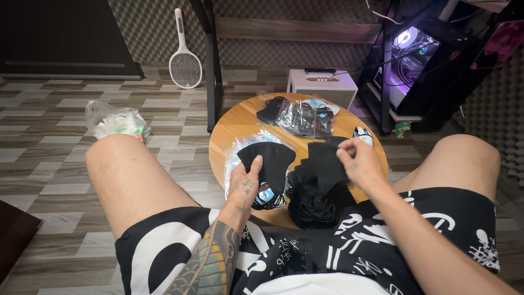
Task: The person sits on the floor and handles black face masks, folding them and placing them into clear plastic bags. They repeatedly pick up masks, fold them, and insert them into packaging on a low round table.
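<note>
Grey plank floor [49,104], foam-clad walls [158,22], purple-lit computer tower [406,60]

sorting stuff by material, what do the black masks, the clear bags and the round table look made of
Black mask in the left hand: soft matte fabric, likely; it folds limply. Clear bags: thin glossy plastic film, crinkled, with glare. Round table: light wood or wood-look laminate, smooth with visible grain; which one is unclear.

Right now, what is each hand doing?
Left hand: shut on a black fabric face mask.
Right hand: shut on another black fabric mask.
</note>
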